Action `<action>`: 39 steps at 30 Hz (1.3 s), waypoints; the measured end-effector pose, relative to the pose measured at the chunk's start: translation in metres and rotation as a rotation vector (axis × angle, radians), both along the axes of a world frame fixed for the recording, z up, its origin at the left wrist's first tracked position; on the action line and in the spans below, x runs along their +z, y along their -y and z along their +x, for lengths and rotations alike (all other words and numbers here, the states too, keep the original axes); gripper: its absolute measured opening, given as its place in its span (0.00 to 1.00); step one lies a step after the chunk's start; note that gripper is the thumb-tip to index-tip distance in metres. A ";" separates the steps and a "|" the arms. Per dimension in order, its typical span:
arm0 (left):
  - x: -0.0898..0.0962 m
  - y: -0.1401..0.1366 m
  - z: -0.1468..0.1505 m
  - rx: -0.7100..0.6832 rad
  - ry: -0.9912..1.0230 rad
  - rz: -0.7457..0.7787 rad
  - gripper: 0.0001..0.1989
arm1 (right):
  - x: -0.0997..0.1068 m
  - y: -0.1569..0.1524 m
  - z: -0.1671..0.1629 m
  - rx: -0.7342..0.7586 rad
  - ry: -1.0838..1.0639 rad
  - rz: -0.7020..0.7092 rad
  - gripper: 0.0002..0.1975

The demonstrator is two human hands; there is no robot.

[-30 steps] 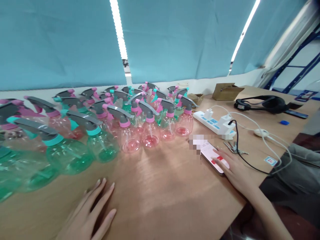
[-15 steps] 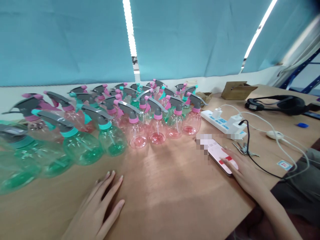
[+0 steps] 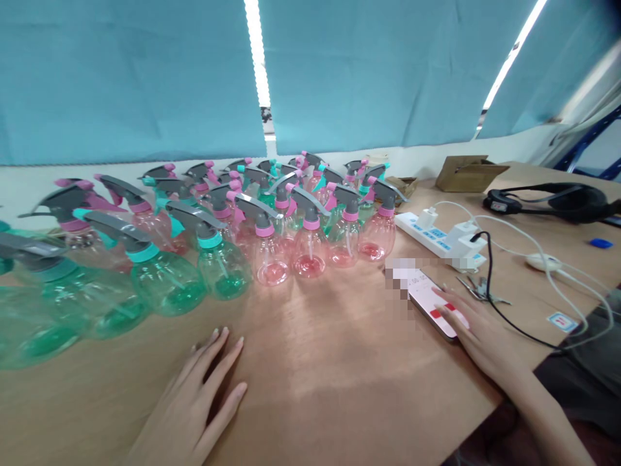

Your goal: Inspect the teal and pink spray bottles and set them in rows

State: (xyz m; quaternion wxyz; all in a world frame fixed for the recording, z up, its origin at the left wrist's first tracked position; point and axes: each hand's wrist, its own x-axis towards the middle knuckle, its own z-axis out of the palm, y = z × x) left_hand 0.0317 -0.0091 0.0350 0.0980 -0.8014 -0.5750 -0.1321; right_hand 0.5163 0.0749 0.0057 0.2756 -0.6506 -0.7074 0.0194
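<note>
My left hand [image 3: 187, 408] rests palm down on the wooden table [image 3: 310, 388], fingers stretched and slightly apart, holding nothing. In front of it stand several clear green spray bottles [image 3: 226, 272] with grey trigger heads and turquoise collars. Beside them are several clear pink spray bottles [image 3: 310, 255] with pink collars, and more of both kinds crowd behind. My right hand [image 3: 478, 330] lies with extended fingers over the lower end of a phone [image 3: 422, 291]. The phone lies flat, its lit screen showing a timer-like display and red buttons; part of the picture there is pixelated.
A white power strip [image 3: 427, 236] with plugged-in chargers stands behind the phone. Near my right hand are keys [image 3: 478, 288], a black cable [image 3: 514, 323] and a white round device [image 3: 543, 262]. Farther back sit a cardboard box [image 3: 468, 175] and a black headset [image 3: 557, 200].
The view has turned slightly to the left, so the bottles, phone and cables appear a little farther right. Both hands keep nearly the same places on the table and phone.
</note>
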 end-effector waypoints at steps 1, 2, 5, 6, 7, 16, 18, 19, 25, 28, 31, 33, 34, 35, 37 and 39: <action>0.000 0.000 0.000 -0.006 -0.007 -0.002 0.28 | 0.000 0.000 0.000 -0.004 0.000 0.000 0.28; 0.001 -0.001 0.000 -0.013 -0.016 0.003 0.28 | 0.001 0.000 -0.001 -0.005 0.002 -0.003 0.28; 0.002 -0.001 0.002 -0.024 -0.047 0.027 0.29 | 0.001 0.001 -0.001 -0.011 0.000 -0.026 0.28; 0.002 -0.001 0.002 -0.021 -0.052 0.028 0.29 | 0.001 0.001 0.000 -0.011 -0.003 -0.038 0.28; 0.001 -0.001 0.002 -0.016 -0.051 0.026 0.29 | 0.001 0.001 0.000 -0.011 -0.007 -0.047 0.29; 0.003 -0.001 0.002 -0.013 -0.019 0.002 0.28 | 0.002 0.001 -0.001 0.007 0.019 -0.048 0.30; 0.004 -0.002 0.002 -0.015 -0.041 -0.009 0.28 | 0.003 0.001 -0.002 0.008 0.024 -0.043 0.29; 0.003 -0.002 0.002 -0.011 -0.047 -0.015 0.28 | 0.004 0.001 -0.002 0.009 0.025 -0.042 0.30; 0.001 0.001 0.001 0.019 -0.021 -0.052 0.27 | 0.004 0.000 -0.002 0.012 0.040 -0.030 0.30; 0.004 0.001 0.004 0.027 -0.017 -0.050 0.26 | 0.005 -0.001 -0.003 0.002 0.029 -0.025 0.31; 0.011 -0.001 0.008 0.024 -0.023 -0.036 0.26 | 0.005 -0.002 -0.004 -0.012 0.022 -0.010 0.32; 0.016 -0.001 0.011 0.014 -0.021 -0.039 0.27 | 0.005 -0.003 -0.004 -0.006 0.021 -0.010 0.32; 0.017 -0.001 0.011 0.010 -0.017 -0.048 0.28 | 0.004 -0.003 -0.004 0.000 0.021 -0.012 0.31; 0.017 0.000 0.011 0.009 -0.008 -0.060 0.28 | 0.004 -0.003 -0.003 0.005 0.022 -0.013 0.31; 0.015 0.004 0.007 0.017 0.033 -0.091 0.27 | 0.004 -0.003 -0.003 0.007 0.028 -0.009 0.30; 0.010 0.010 -0.002 0.031 0.125 -0.120 0.25 | 0.006 -0.003 -0.004 0.006 0.034 0.000 0.30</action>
